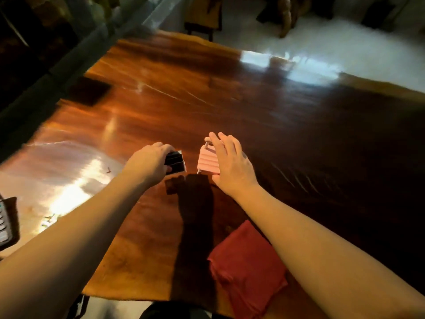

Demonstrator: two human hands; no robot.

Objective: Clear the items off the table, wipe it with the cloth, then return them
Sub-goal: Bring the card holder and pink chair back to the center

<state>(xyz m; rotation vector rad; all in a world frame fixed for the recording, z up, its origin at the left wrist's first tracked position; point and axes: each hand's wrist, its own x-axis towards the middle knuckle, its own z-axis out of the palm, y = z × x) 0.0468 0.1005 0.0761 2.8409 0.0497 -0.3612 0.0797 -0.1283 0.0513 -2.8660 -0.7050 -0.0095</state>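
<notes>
Both of my arms reach over a glossy wooden table (pixel 161 93). My left hand (pixel 147 163) grips a small black box-like item (pixel 176 162) standing on the tabletop. Just right of it, my right hand (pixel 230 162) lies over a small pink ribbed case (pixel 207 161), fingers spread along its right side and top; whether it is gripped I cannot tell. A folded red cloth (pixel 246 268) lies at the near edge of the table, under my right forearm.
A dark flat rectangular thing (pixel 89 90) lies near the table's far left edge. A device with pale keys (pixel 5 223) sits at the left border. A dark chair (pixel 202 17) stands beyond the far edge on a pale floor (pixel 322 42).
</notes>
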